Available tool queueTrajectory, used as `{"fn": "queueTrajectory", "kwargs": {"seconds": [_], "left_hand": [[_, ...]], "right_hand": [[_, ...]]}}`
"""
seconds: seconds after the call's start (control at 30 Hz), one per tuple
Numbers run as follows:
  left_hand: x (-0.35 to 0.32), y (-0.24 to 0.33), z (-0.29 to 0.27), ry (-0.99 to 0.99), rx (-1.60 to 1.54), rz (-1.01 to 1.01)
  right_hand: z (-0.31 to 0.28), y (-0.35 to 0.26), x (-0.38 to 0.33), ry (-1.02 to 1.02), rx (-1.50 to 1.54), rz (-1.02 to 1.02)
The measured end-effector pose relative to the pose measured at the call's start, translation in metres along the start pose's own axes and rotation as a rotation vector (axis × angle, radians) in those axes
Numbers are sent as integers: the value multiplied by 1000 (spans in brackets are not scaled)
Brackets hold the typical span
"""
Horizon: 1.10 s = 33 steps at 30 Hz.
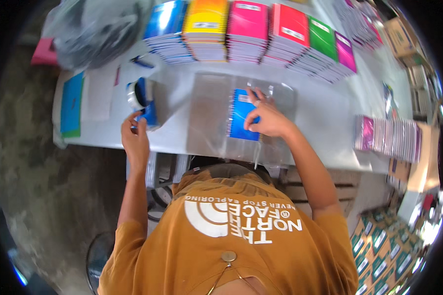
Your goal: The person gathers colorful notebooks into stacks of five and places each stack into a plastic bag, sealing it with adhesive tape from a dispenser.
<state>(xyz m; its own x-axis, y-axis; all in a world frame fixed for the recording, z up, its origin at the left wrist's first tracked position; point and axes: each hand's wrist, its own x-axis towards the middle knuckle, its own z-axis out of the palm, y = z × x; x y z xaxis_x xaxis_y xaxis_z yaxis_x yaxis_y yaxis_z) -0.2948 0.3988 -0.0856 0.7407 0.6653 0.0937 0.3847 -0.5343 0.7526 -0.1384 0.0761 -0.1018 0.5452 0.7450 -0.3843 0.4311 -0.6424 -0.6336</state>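
Observation:
A blue spiral notebook (241,118) lies on a stack of clear plastic sleeves (209,118) on the white table (320,113). My right hand (266,118) presses down on the notebook, fingers curled over its right edge and the clear wrap around it. My left hand (135,132) reaches to the blue tape dispenser (143,101) at the table's near left, fingers pinching at its lower end.
Stacks of notebooks in blue, yellow, pink, red, green and magenta (251,34) line the far side. A pile of wrapped notebooks (389,137) sits at the right. A blue and green notebook (72,105) lies far left, beside a grey plastic bag (93,29). Cardboard boxes (379,255) stand lower right.

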Motion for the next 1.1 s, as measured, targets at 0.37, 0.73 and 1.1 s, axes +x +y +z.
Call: {"fn": "queueTrajectory", "kwargs": {"seconds": [0.37,0.73,1.1], "left_hand": [[31,-59,-38,-499,-682,-564],[19,-1,-19,-6,-306,-262],[31,141,139,-1140,908,448]], "right_hand": [[-3,-18,10,118,2,84],[-3,-6,6,171,18,6],[-1,-6,2,129,-60,35]]}}
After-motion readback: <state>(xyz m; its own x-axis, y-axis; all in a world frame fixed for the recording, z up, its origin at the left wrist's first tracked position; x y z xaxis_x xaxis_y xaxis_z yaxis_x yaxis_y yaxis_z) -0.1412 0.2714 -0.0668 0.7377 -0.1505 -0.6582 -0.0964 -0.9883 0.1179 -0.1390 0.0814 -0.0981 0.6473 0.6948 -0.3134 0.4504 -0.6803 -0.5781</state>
